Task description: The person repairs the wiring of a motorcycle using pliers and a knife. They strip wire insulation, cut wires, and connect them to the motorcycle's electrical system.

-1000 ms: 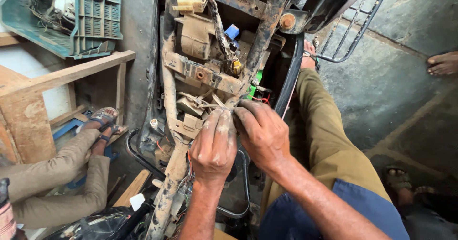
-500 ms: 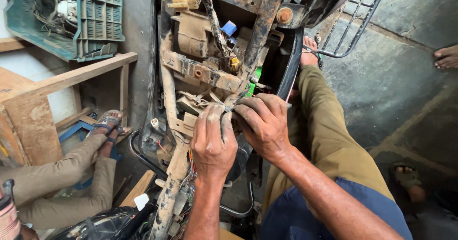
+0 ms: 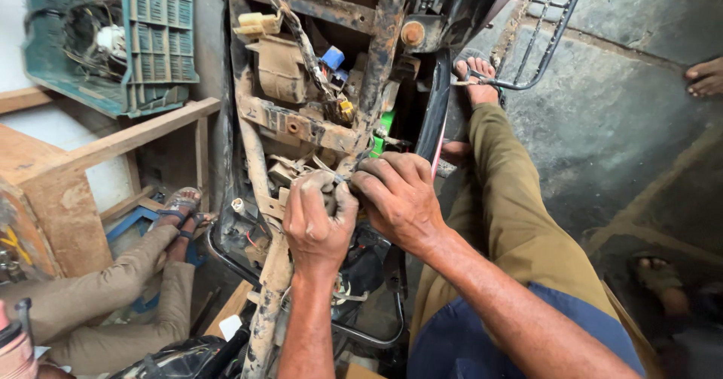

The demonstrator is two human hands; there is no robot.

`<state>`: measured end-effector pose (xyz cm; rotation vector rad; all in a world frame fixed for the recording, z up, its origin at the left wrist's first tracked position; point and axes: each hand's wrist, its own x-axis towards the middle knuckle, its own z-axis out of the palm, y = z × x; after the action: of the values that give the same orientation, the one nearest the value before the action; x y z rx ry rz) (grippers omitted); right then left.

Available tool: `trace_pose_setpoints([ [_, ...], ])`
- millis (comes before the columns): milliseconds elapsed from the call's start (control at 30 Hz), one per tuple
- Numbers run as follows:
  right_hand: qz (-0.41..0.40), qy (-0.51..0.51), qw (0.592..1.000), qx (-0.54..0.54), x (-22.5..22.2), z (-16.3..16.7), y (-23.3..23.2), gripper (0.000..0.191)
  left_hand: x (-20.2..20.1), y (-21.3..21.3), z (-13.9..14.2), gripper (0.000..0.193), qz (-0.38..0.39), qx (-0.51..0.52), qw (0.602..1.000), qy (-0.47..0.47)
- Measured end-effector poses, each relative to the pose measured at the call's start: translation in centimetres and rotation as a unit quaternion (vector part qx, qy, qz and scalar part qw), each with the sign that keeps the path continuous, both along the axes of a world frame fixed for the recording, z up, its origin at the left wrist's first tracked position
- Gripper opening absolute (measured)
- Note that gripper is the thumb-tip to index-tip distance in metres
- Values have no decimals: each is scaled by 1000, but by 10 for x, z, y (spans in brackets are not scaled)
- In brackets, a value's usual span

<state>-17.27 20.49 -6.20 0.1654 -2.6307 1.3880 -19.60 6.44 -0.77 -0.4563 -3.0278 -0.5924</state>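
Observation:
A stripped, rusty, mud-caked motorcycle frame (image 3: 260,115) lies in front of me with its wiring exposed. My left hand (image 3: 316,224) and my right hand (image 3: 399,198) meet at the middle of the frame, fingers curled tight around a dirty bundle of wires (image 3: 331,177). What the fingertips pinch is hidden. Above them sit a tan plastic part (image 3: 280,66), a blue connector (image 3: 332,56), a yellow connector (image 3: 345,109) and a green part (image 3: 382,134). A cream connector (image 3: 258,23) hangs at the top of the harness.
My olive-trousered leg (image 3: 520,213) runs along the frame's right side, sandalled foot (image 3: 474,74) by a black metal rack (image 3: 542,47). Another person's leg and sandalled foot (image 3: 177,206) lie left. A teal crate (image 3: 151,40) sits on a wooden bench (image 3: 113,138). Other bare feet (image 3: 704,77) stand on the concrete.
The view has shifted slightly and both hands have stayed together on the wire bundle, working their fingers at the same spot on the frame.

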Motion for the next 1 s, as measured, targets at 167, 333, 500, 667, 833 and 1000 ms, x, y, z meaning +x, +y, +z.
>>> trace_pose_setpoints([
  [167, -12, 22, 1000, -17, 0, -1, 1, 35, 0, 6, 11, 19, -11, 11, 1000, 0],
  [333, -4, 21, 999, -24, -1, -2, 0, 33, 5, 13, 10, 19, -2, 14, 998, 68],
  [500, -8, 13, 1000, -4, -1, -3, -3, 33, 3, 9, 6, 20, 6, -6, 1000, 30],
  [667, 9, -12, 1000, 15, -3, -1, -7, 36, -5, -9, 3, 20, 2, -20, 997, -71],
  [833, 35, -54, 997, 36, -4, -1, -8, 39, -17, -32, -2, 31, -98, -51, 993, -52],
  [1000, 41, -45, 997, 51, -3, -2, -6, 44, -12, -23, -2, 26, -31, 9, 997, -70],
])
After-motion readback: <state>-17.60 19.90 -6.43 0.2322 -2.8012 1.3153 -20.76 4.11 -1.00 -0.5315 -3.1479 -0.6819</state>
